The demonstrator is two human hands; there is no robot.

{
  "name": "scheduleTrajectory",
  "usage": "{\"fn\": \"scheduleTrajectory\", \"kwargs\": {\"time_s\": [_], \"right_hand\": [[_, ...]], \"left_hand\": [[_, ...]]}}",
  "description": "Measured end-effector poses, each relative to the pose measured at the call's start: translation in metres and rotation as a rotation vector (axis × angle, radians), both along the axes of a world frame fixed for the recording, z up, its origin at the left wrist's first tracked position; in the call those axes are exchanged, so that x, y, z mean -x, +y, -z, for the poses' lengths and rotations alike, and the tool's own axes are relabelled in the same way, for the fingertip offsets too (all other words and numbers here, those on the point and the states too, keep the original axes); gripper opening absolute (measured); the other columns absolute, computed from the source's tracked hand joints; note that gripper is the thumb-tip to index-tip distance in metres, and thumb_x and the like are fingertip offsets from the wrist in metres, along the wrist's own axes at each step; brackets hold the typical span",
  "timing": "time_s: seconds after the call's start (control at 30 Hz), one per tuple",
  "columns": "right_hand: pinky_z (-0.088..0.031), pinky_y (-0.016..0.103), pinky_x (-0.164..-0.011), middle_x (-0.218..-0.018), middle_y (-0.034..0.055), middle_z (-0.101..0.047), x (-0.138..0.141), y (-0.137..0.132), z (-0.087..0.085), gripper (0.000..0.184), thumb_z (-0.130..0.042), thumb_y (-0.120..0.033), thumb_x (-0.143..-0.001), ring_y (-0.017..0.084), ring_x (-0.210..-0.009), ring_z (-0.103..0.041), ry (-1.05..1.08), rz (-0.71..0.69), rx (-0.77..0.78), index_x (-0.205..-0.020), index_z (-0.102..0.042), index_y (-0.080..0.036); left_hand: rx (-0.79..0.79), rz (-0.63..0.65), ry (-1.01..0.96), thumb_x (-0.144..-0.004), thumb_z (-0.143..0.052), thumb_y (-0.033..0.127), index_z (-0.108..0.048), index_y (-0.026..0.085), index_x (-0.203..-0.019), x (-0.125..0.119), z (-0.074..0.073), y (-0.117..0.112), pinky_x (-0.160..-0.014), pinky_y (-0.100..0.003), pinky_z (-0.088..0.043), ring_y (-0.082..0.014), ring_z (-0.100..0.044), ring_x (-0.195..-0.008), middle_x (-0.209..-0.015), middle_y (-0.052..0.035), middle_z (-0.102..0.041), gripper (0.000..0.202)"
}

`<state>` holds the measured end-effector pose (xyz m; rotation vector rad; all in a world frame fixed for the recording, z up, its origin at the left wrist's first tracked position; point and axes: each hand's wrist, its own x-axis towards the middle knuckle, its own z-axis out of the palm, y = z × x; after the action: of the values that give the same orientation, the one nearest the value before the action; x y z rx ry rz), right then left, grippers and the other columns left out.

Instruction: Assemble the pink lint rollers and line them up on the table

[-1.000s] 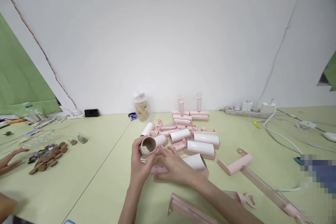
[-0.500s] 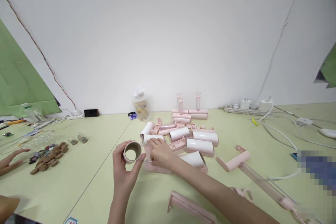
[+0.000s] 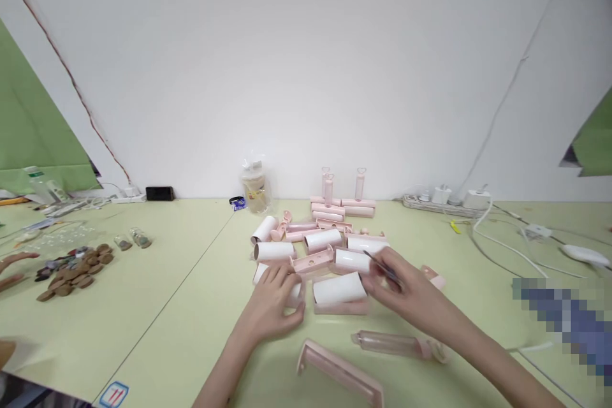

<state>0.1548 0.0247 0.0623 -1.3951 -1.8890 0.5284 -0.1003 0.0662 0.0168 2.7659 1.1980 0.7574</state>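
My left hand [image 3: 273, 306] lies palm down over a white paper roll [image 3: 292, 294] on the pale green table [image 3: 182, 306], fingers curled around it. My right hand [image 3: 408, 293] is closed on a thin, dark, stick-like object [image 3: 380, 264], just right of a white roll in a pink holder [image 3: 338, 291]. Several more white rolls and pink lint-roller parts [image 3: 329, 239] lie in a heap just beyond both hands.
A pink cover [image 3: 340, 373] and a clear pink handle [image 3: 396, 344] lie near me. At the back stand a plastic jar [image 3: 255, 190] and upright pink handles [image 3: 359, 186]. A power strip with cables [image 3: 444, 201] is right; brown discs [image 3: 71, 268] and another person's hand [image 3: 16, 264] left.
My left hand has brought the cardboard-cored roll down onto the table and now covers it. My right hand has moved right, off the pink holder, and pinches a thin stick.
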Motion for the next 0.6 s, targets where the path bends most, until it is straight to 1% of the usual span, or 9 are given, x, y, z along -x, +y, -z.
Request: {"fn": "scheduleTrajectory", "kwargs": {"time_s": [0.07, 0.13, 0.2, 0.27, 0.33, 0.4, 0.47, 0.53, 0.6], "right_hand": [[-0.041, 0.026, -0.056, -0.083, -0.0014, -0.055, -0.026, -0.021, 0.017, 0.015, -0.056, -0.041, -0.076, 0.015, -0.060, -0.052, -0.217, 0.005, 0.092, -0.078, -0.052, -0.027], [-0.043, 0.027, -0.055, -0.094, -0.0005, -0.060, -0.047, -0.035, 0.039, 0.016, -0.059, -0.040, -0.073, 0.017, -0.060, -0.058, -0.338, 0.036, 0.165, -0.086, -0.058, -0.030], [-0.044, 0.027, -0.051, -0.103, 0.0002, -0.061, -0.062, -0.044, 0.058, 0.020, -0.058, -0.040, -0.073, 0.019, -0.062, -0.062, -0.388, 0.090, 0.195, -0.091, -0.060, -0.033], [-0.045, 0.027, -0.050, -0.103, 0.0004, -0.062, -0.069, -0.048, 0.067, 0.017, -0.054, -0.041, -0.075, 0.020, -0.068, -0.064, -0.392, 0.102, 0.197, -0.088, -0.061, -0.033], [-0.047, 0.027, -0.051, -0.090, 0.0001, -0.066, -0.068, -0.051, 0.066, 0.013, -0.052, -0.041, -0.077, 0.021, -0.065, -0.064, -0.355, 0.106, 0.193, -0.083, -0.060, -0.033], [-0.048, 0.029, -0.054, -0.077, -0.0006, -0.067, -0.062, -0.054, 0.058, 0.012, -0.050, -0.040, -0.079, 0.021, -0.058, -0.062, -0.277, 0.103, 0.185, -0.086, -0.057, -0.034], [-0.049, 0.030, -0.057, -0.070, -0.0002, -0.067, -0.054, -0.058, 0.049, 0.013, -0.050, -0.039, -0.079, 0.022, -0.059, -0.063, -0.185, 0.048, 0.188, -0.089, -0.056, -0.034], [-0.050, 0.028, -0.058, -0.069, 0.0008, -0.067, -0.043, -0.061, 0.043, 0.012, -0.052, -0.039, -0.079, 0.022, -0.063, -0.064, -0.068, -0.023, 0.170, -0.087, -0.055, -0.032], [-0.049, 0.025, -0.055, -0.063, -0.0002, -0.063, -0.031, -0.064, 0.039, 0.010, -0.053, -0.039, -0.079, 0.019, -0.059, -0.063, 0.068, -0.040, 0.140, -0.079, -0.052, -0.029]], "left_hand": [[0.022, 0.034, -0.043, -0.073, -0.052, 0.019, -0.048, 0.021, -0.106, -0.002, 0.004, 0.002, -0.084, -0.041, -0.042, -0.0277, -0.049, -0.102, -0.106, -0.0084, -0.054, 0.034], [0.007, 0.058, -0.089, -0.074, -0.054, 0.023, -0.044, 0.020, -0.111, -0.004, 0.004, 0.000, -0.091, -0.044, -0.038, -0.0288, -0.044, -0.110, -0.112, -0.0103, -0.052, 0.038], [-0.002, 0.082, -0.118, -0.078, -0.053, 0.025, -0.044, 0.020, -0.110, -0.012, 0.000, -0.005, -0.094, -0.046, -0.034, -0.0283, -0.043, -0.112, -0.112, -0.0107, -0.051, 0.034], [0.036, 0.118, -0.123, -0.081, -0.050, 0.026, -0.047, 0.021, -0.106, -0.027, -0.008, -0.015, -0.090, -0.043, -0.038, -0.0262, -0.048, -0.105, -0.107, -0.0097, -0.054, 0.026], [0.096, 0.202, -0.093, -0.080, -0.053, 0.028, -0.050, 0.020, -0.104, -0.048, -0.017, -0.028, -0.084, -0.038, -0.043, -0.0253, -0.050, -0.099, -0.103, -0.0092, -0.057, 0.026], [0.112, 0.300, -0.022, -0.075, -0.059, 0.029, -0.047, 0.017, -0.113, -0.067, -0.025, -0.041, -0.083, -0.036, -0.043, -0.0261, -0.051, -0.097, -0.104, -0.0103, -0.058, 0.041], [0.081, 0.310, 0.059, -0.074, -0.061, 0.029, -0.044, 0.013, -0.117, -0.080, -0.031, -0.051, -0.078, -0.037, -0.045, -0.0277, -0.054, -0.092, -0.102, -0.0122, -0.059, 0.049], [0.048, 0.299, 0.133, -0.079, -0.055, 0.026, -0.048, 0.014, -0.111, -0.083, -0.036, -0.057, -0.069, -0.034, -0.045, -0.0260, -0.056, -0.082, -0.093, -0.0103, -0.061, 0.035], [0.038, 0.296, 0.154, -0.083, -0.048, 0.020, -0.051, 0.017, -0.100, -0.080, -0.039, -0.060, -0.061, -0.030, -0.044, -0.0226, -0.057, -0.075, -0.086, -0.0077, -0.060, 0.018]]}}
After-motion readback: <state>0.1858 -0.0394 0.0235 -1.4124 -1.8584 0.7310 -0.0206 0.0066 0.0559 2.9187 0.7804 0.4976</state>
